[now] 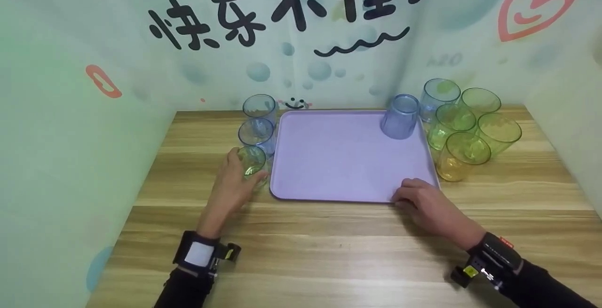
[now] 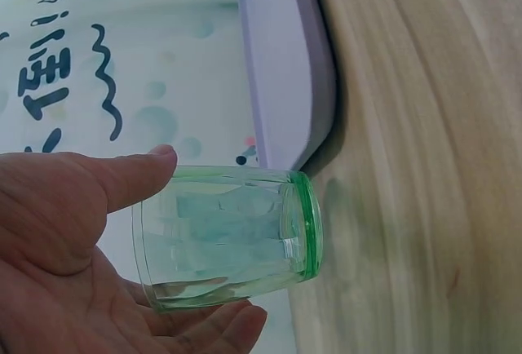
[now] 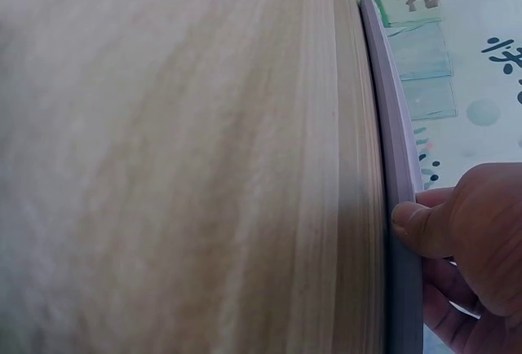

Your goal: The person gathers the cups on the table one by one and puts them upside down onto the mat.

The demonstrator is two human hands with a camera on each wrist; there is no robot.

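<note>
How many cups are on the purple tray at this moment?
1. A blue cup stands upside down near the purple tray's far right corner. All the other cups stand on the table beside the tray; the left hand grips a green cup there.

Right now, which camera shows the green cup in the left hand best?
The left wrist view: the green cup fills the frame, gripped between thumb and fingers of the left hand. The head view shows it small, partly hidden behind that hand. The right wrist view catches only a distant sliver at the top edge.
</note>
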